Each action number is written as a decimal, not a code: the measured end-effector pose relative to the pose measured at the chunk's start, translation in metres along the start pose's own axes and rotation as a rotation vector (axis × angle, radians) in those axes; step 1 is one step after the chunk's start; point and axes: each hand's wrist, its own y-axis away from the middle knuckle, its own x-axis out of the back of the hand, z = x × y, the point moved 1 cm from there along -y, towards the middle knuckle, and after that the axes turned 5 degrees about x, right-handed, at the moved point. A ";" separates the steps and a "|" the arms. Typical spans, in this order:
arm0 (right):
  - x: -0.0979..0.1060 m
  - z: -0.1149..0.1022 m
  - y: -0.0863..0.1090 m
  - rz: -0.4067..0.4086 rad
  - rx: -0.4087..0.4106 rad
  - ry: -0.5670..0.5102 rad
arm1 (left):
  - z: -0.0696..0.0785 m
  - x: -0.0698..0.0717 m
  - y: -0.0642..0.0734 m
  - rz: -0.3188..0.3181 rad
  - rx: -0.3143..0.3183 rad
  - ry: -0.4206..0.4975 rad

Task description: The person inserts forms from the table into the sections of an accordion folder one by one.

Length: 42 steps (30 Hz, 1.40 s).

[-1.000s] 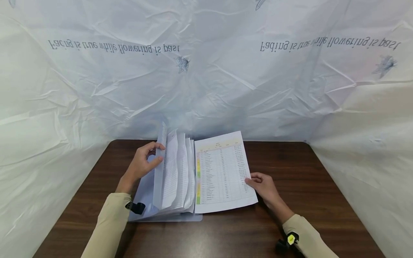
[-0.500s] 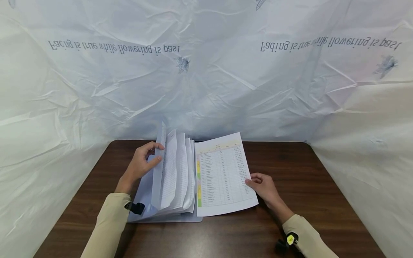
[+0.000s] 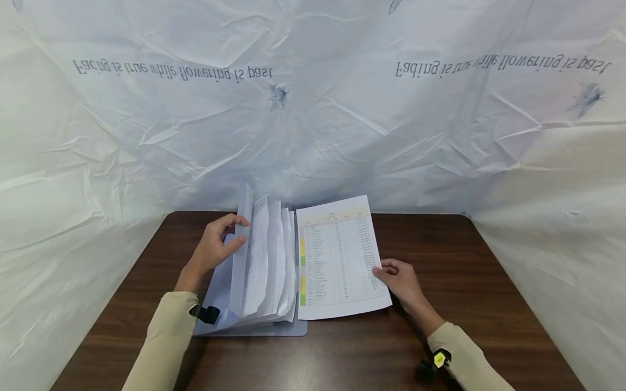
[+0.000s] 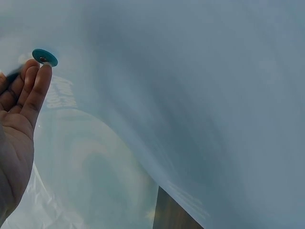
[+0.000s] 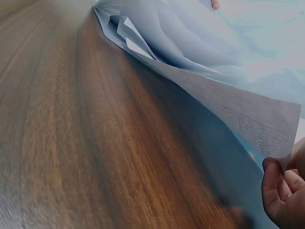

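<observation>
A translucent pale-blue document folder (image 3: 215, 307) lies on the table with its raised cover held at the edge by my left hand (image 3: 212, 244). Several white printed papers (image 3: 274, 260) fan upright inside it. In the left wrist view, the fingertips of my left hand (image 4: 26, 95) are at a round teal button (image 4: 45, 57) on the folder (image 4: 200, 95). My right hand (image 3: 401, 279) pinches the right edge of a sheet of paper (image 3: 339, 260) printed with a table and coloured left strip. The right wrist view has this sheet (image 5: 248, 112) bowed, its edge between thumb and fingers.
The dark wooden table (image 3: 464, 271) extends right of the sheet and in front of the folder. A wrinkled whitish sheet with printed words (image 3: 313, 136) hangs behind the far edge and at both sides. Each wrist wears a small black camera (image 3: 207, 315).
The sheet in my right hand dipped slightly toward me, then rose again and sits a little farther away. My left hand and the folder have barely moved.
</observation>
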 end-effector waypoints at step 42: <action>-0.012 -0.010 0.003 -0.095 -0.122 -0.217 | 0.002 0.002 0.000 0.012 -0.008 -0.011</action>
